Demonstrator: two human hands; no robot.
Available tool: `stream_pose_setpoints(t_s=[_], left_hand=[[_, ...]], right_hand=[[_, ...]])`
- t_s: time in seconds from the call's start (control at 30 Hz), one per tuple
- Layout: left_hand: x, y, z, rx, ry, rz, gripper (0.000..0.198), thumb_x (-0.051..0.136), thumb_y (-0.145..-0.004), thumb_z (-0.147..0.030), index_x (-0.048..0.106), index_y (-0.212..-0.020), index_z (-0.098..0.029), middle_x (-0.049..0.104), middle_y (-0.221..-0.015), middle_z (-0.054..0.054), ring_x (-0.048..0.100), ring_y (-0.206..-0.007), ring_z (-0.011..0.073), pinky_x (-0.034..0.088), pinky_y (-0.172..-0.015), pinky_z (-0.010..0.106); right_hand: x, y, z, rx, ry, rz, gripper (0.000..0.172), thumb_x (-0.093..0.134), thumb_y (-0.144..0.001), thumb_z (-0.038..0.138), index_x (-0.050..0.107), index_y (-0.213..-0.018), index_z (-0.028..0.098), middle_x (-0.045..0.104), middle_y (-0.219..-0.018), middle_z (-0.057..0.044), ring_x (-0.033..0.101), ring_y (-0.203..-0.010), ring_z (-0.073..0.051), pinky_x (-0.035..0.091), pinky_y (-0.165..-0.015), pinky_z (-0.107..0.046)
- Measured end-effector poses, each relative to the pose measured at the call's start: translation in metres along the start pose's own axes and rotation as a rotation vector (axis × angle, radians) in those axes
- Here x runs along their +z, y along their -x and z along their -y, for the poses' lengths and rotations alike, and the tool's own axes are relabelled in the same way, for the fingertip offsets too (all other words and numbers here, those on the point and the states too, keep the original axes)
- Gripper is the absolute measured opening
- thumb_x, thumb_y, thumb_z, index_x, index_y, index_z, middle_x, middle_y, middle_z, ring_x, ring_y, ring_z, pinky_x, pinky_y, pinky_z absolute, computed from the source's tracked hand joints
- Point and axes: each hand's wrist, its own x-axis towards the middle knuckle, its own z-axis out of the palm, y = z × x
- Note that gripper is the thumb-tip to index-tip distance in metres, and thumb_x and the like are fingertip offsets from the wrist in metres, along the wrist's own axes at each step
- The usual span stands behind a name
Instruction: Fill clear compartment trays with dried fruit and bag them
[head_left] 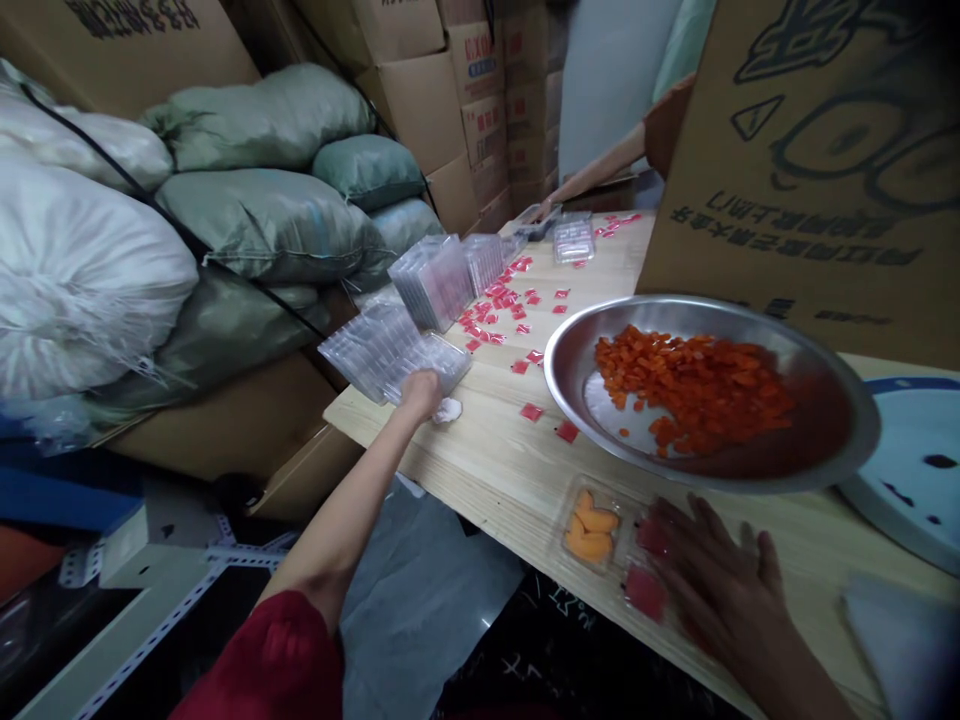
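My left hand point(421, 394) reaches to the table's far left edge, fingers curled beside a row of clear plastic packs point(382, 350); whatever they grip is hidden. A crumpled white piece point(448, 410) lies against that hand. Close to my body, my right hand point(724, 575) is slightly blurred, its fingers spread over red packets point(645, 592). To its left sits a clear plastic tray point(564, 520) with orange-yellow, finger-shaped pieces point(592, 530) in one part. Behind that hand stands a wide steel bowl point(810, 480) holding small orange-red pieces point(697, 385).
Small red packets point(495, 310) are scattered along the wooden table point(480, 460). More clear packs point(435, 280) stand at its left edge. A large cardboard box point(810, 200) rises on the right. Another person's arm point(600, 165) reaches in at the far end. Stuffed sacks point(277, 220) are piled left.
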Motion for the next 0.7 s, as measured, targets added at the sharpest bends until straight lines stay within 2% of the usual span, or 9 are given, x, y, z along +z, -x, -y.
stream_pose_setpoints(t_s=[0.13,0.2,0.3,0.4,0.5,0.57,0.6,0.67,0.7], left_hand=[[-0.008,0.016,-0.011,0.093,-0.058,-0.153,0.016,0.063,-0.096,-0.020,0.065,-0.108,-0.009,0.067,-0.120,0.018,0.061,-0.121,0.0294,0.051,-0.101,0.040],[-0.020,0.023,-0.013,0.129,-0.065,-0.230,0.009,0.055,-0.093,-0.012,0.062,-0.100,-0.011,0.067,-0.115,0.021,0.059,-0.122,0.0326,0.047,-0.101,0.041],[-0.044,0.036,-0.013,0.188,-0.048,-0.315,0.013,0.046,-0.094,-0.010,0.057,-0.095,-0.017,0.065,-0.108,0.018,0.060,-0.113,0.0328,0.046,-0.100,0.045],[-0.068,0.058,-0.015,0.272,0.009,-0.345,0.011,0.041,-0.100,-0.018,0.051,-0.096,-0.021,0.063,-0.099,0.011,0.060,-0.097,0.0265,0.048,-0.092,0.041],[-0.082,0.086,-0.028,0.394,0.164,-0.374,0.009,0.042,-0.103,-0.025,0.048,-0.095,-0.023,0.058,-0.090,0.005,0.057,-0.084,0.0209,0.047,-0.083,0.035],[-0.086,0.110,-0.044,0.471,0.270,-0.345,0.011,0.042,-0.104,-0.025,0.046,-0.094,-0.023,0.055,-0.087,0.003,0.054,-0.081,0.0192,0.045,-0.080,0.034],[-0.086,0.125,-0.053,0.514,0.303,-0.291,0.012,0.042,-0.105,-0.024,0.046,-0.094,-0.023,0.054,-0.087,0.002,0.053,-0.081,0.0186,0.044,-0.079,0.034],[-0.084,0.162,-0.074,0.628,0.346,-0.093,0.012,0.040,-0.106,-0.024,0.047,-0.097,-0.022,0.054,-0.090,0.003,0.052,-0.083,0.0180,0.045,-0.080,0.033],[-0.082,0.182,-0.084,0.689,0.362,0.034,0.011,0.040,-0.107,-0.023,0.048,-0.099,-0.022,0.055,-0.093,0.004,0.052,-0.084,0.0178,0.045,-0.080,0.033]], right_hand=[[0.003,0.003,-0.006,0.017,-0.061,-0.058,0.052,0.039,-0.104,0.048,0.062,-0.147,0.030,0.052,-0.159,-0.011,0.036,-0.155,-0.040,0.011,-0.123,-0.075],[0.000,0.008,-0.010,0.032,-0.093,-0.070,0.052,0.037,-0.105,0.046,0.060,-0.149,0.028,0.049,-0.162,-0.011,0.033,-0.156,-0.039,0.013,-0.124,-0.075],[-0.013,0.014,-0.012,0.040,-0.154,-0.064,0.050,0.044,-0.104,0.047,0.058,-0.150,0.030,0.050,-0.161,-0.009,0.036,-0.154,-0.041,0.018,-0.123,-0.077],[-0.031,0.009,0.002,0.070,-0.268,-0.108,0.050,0.052,-0.103,0.045,0.055,-0.151,0.032,0.054,-0.159,-0.008,0.042,-0.151,-0.038,0.023,-0.126,-0.072],[-0.049,-0.010,0.034,0.119,-0.407,-0.206,0.044,0.054,-0.104,0.040,0.060,-0.147,0.031,0.059,-0.154,-0.007,0.050,-0.147,-0.034,0.026,-0.128,-0.065],[-0.060,-0.027,0.060,0.133,-0.487,-0.273,0.039,0.056,-0.104,0.039,0.065,-0.141,0.031,0.065,-0.147,-0.006,0.058,-0.140,-0.032,0.031,-0.127,-0.062],[-0.065,-0.034,0.072,0.147,-0.518,-0.286,0.038,0.058,-0.104,0.040,0.065,-0.140,0.032,0.067,-0.145,-0.006,0.061,-0.137,-0.032,0.037,-0.125,-0.060],[-0.078,-0.046,0.091,0.210,-0.555,-0.272,0.048,0.061,-0.102,0.044,0.059,-0.148,0.033,0.063,-0.150,-0.006,0.062,-0.135,-0.032,0.055,-0.112,-0.052],[-0.084,-0.050,0.097,0.252,-0.560,-0.261,0.059,0.064,-0.099,0.048,0.052,-0.155,0.033,0.057,-0.156,-0.006,0.060,-0.138,-0.034,0.061,-0.103,-0.047]])
